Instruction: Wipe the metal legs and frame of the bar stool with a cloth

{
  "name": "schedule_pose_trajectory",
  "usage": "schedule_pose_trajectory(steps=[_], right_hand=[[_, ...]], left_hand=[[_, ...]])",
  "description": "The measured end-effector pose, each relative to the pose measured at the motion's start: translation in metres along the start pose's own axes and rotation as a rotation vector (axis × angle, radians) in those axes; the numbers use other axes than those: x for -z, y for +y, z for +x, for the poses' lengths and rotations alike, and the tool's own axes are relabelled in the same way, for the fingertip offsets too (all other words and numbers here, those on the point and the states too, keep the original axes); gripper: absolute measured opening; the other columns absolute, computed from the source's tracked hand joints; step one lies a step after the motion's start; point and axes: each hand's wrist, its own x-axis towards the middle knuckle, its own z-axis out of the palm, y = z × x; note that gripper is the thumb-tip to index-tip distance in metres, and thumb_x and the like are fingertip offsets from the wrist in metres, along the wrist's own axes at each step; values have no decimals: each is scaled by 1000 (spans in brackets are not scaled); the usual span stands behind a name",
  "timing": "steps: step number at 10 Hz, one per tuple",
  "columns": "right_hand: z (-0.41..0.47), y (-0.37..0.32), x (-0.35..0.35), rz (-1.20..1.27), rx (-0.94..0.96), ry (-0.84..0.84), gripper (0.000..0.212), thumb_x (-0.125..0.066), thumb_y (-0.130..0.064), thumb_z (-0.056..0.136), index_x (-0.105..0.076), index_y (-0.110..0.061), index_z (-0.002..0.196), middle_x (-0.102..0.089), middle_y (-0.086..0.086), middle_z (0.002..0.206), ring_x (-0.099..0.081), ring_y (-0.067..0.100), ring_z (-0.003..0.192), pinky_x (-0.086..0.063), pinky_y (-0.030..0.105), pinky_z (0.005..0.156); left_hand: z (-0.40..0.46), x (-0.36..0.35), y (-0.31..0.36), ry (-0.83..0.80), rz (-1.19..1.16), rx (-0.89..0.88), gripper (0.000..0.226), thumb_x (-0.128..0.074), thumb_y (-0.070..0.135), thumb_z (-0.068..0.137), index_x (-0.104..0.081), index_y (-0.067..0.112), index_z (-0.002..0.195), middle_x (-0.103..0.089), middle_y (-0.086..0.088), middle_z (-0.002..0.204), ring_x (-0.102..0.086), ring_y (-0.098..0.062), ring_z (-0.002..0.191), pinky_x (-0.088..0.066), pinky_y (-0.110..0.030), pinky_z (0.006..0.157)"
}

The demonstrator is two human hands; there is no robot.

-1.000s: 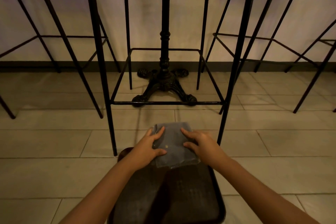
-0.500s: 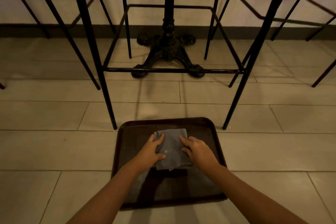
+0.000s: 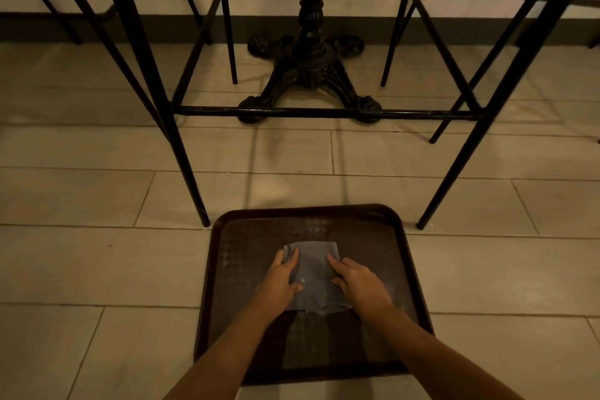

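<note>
A folded grey cloth (image 3: pixel 313 273) lies on a dark brown tray (image 3: pixel 305 209) on the tiled floor. My left hand (image 3: pixel 279 282) grips the cloth's left edge, thumb on top. At the right edge my right hand (image 3: pixel 360 286) holds it the same way. Just beyond the tray stands the bar stool with its black metal frame. Its front left leg (image 3: pixel 181 153) and front right leg (image 3: pixel 461 166) meet the floor on either side of the tray's far edge. A horizontal rung (image 3: pixel 324 113) joins them. The seat is out of view.
A black cast-iron table base (image 3: pixel 308 75) stands behind the rung, inside the stool's footprint. More black stool legs (image 3: pixel 107 29) rise at the left and right (image 3: pixel 506 29). A dark skirting board (image 3: pixel 454 31) runs along the white wall.
The view has tilted down and the whole tray now shows. Both hands stay on the cloth, which sits nearer the tray's middle.
</note>
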Motion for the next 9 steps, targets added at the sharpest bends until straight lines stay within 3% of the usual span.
schedule_pose_trajectory(steps=[2,3,4,7,8,9], right_hand=[[4,3,-7,-62,-22,-19,53,-38,-28,97,-16,-30,145,-39,5,132,-47,23,113,-44,32,84],[3,3,-6,-131,-36,-30,55,-39,-34,96,-13,-32,145,-34,7,132,-43,24,114,-45,32,84],[2,4,-6,-164,-63,-48,58,-40,-38,95,-10,-36,144,-30,9,131,-37,25,116,-44,34,85],[-3,1,1,-208,-96,-131,61,-36,-45,95,-1,-37,144,-29,12,135,-41,29,116,-42,40,90],[-11,-12,24,-238,-44,-17,59,-39,-41,94,-10,-29,145,-36,11,131,-45,29,112,-44,39,83],[-23,-27,47,-282,134,332,56,-62,-38,78,-49,-24,130,-58,8,103,-60,24,83,-50,34,54]], left_hand=[[4,-7,-7,44,125,-7,80,-61,17,86,-10,15,146,7,-8,153,-13,-23,140,-18,-23,110],[-1,-9,-9,84,358,18,81,-60,40,84,-11,25,146,12,-5,153,-14,-29,135,-29,-37,109],[-5,-10,-7,114,520,64,83,-56,53,81,-6,35,145,19,-2,153,-14,-30,133,-30,-43,105],[-13,-2,4,38,480,140,86,-49,63,80,-1,33,146,18,-2,153,7,-34,140,-10,-55,111],[-23,11,17,74,443,72,87,-44,61,83,4,25,146,20,-2,153,17,-29,140,0,-53,112],[-40,29,43,150,419,-160,78,-39,50,91,8,21,145,27,3,148,21,-22,139,4,-43,114]])
